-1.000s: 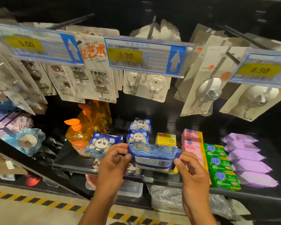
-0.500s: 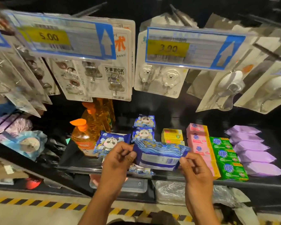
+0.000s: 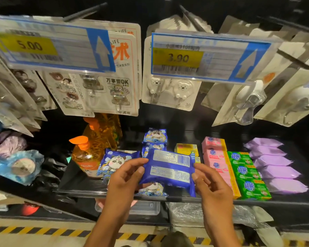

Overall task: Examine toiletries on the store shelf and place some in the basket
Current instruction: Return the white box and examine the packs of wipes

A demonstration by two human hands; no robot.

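A blue soft pack [image 3: 169, 171] is held in front of the shelf edge, its back with a barcode and white print turned up to me. My left hand [image 3: 125, 180] pinches its left end between thumb and fingers. My right hand [image 3: 210, 186] pinches its right end. More packs of the same kind, with a panda picture [image 3: 117, 161], lie on the black shelf [image 3: 78, 186] behind and under the held one. No basket is in view.
Orange pump bottles [image 3: 86, 155] stand at the left of the shelf. Pink soap bars [image 3: 215, 157], green soap bars [image 3: 246, 173] and purple packs [image 3: 275, 166] lie to the right. Carded hooks hang overhead behind price tags [image 3: 203, 56]. A striped floor line [image 3: 43, 232] runs below.
The blue pack has been turned over between both hands, from its patterned edge to its printed back with the barcode. The view has shifted a little to the left.
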